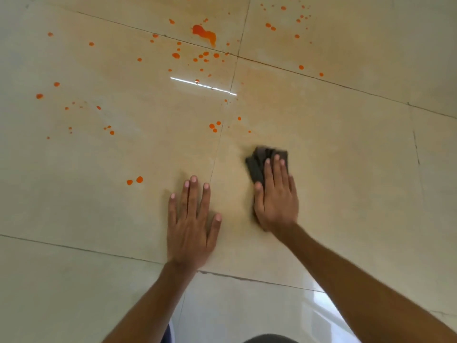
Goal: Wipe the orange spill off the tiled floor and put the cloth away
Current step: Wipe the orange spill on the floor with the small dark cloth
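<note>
Orange drops are scattered over the cream tiled floor (346,169), with the largest orange blot (204,33) at the top middle and two drops (134,180) just left of my left hand. My right hand (275,196) lies flat with straight fingers on a dark grey cloth (257,162), pressing it to the floor right of centre. My left hand (191,224) rests palm down on the bare tile, fingers spread, a short gap left of the cloth. A faint orange smear tints the tile around both hands.
Dark grout lines (220,149) cross between the large tiles. A bright strip of reflected light (202,85) lies on the floor beyond the hands. More drops speckle the far right tile (284,18) and the left tile (57,84).
</note>
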